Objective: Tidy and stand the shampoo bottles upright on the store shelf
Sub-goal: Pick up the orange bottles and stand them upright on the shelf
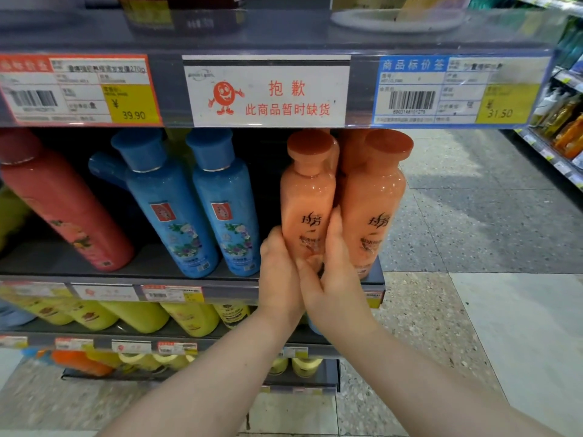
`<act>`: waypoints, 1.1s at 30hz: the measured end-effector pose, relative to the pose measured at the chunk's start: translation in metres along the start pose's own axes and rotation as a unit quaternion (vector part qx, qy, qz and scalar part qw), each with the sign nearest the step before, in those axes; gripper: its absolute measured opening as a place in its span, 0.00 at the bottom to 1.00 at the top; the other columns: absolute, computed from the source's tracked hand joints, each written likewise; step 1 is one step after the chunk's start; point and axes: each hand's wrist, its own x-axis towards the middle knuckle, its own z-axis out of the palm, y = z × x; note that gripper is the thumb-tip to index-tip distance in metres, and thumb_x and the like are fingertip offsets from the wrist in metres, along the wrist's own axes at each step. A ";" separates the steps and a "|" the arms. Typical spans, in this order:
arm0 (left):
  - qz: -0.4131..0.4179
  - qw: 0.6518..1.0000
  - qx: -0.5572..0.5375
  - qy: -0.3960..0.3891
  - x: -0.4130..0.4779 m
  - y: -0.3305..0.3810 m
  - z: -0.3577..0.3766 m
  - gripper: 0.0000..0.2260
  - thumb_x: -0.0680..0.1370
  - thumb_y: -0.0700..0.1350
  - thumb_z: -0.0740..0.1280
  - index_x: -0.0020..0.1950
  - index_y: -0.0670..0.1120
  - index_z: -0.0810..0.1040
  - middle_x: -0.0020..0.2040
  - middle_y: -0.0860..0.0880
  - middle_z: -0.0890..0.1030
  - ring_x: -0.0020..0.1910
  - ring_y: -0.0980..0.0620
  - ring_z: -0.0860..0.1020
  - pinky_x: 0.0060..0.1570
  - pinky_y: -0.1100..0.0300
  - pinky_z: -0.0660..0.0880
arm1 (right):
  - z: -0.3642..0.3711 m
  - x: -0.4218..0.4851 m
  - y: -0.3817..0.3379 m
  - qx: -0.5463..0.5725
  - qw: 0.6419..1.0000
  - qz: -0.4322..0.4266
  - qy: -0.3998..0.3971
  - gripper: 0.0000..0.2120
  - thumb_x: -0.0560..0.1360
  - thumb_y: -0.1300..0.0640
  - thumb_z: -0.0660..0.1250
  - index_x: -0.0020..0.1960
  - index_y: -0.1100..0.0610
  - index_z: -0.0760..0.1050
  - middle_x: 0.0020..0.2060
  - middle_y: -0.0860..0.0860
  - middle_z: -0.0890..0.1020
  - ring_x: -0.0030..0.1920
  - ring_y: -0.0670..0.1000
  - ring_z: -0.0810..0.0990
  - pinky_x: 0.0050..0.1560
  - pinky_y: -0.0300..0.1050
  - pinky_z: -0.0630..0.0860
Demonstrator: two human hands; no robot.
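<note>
Both hands clasp one orange shampoo bottle (307, 197) low on its body, the left hand (279, 272) against its left side, the right hand (331, 279) wrapping its front, seemingly to steady it upright at the shelf (126, 280) edge. Just right of the right hand stands a matching bottle (375, 197), touching the first; blue bottles (202, 200) stand left of the left hand.

Both forearms are bare, no sleeves reaching them. The left hand (279, 275) and right hand (331, 279) wear no gloves, rings or watch.
</note>
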 end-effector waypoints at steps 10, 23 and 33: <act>0.094 0.944 0.318 0.007 -0.003 -0.007 -0.003 0.24 0.68 0.45 0.73 0.61 0.46 0.69 0.57 0.45 0.75 0.54 0.48 0.77 0.54 0.52 0.76 | -0.047 -0.010 0.019 -0.053 0.993 0.027 0.104 0.16 0.73 0.63 0.64 0.59 0.52 0.71 0.52 0.49 0.78 0.52 0.48 0.77 0.46 0.36 0.72; 0.114 0.921 0.373 0.018 -0.041 0.010 -0.040 0.20 0.75 0.47 0.67 0.66 0.46 0.70 0.63 0.49 0.72 0.51 0.54 0.75 0.54 0.62 0.72 | -0.025 -0.025 -0.007 0.025 1.000 -0.007 -0.001 0.18 0.73 0.67 0.63 0.44 0.41 0.69 0.41 0.46 0.76 0.42 0.45 0.76 0.41 0.33 0.73; 0.116 0.892 0.417 0.130 -0.082 0.060 -0.135 0.09 0.76 0.48 0.65 0.54 0.48 0.77 0.53 0.52 0.73 0.43 0.58 0.73 0.46 0.66 0.66 | 0.015 -0.047 -0.063 0.026 0.992 -0.024 -0.122 0.14 0.75 0.62 0.63 0.43 0.41 0.70 0.40 0.44 0.78 0.43 0.42 0.77 0.44 0.35 0.72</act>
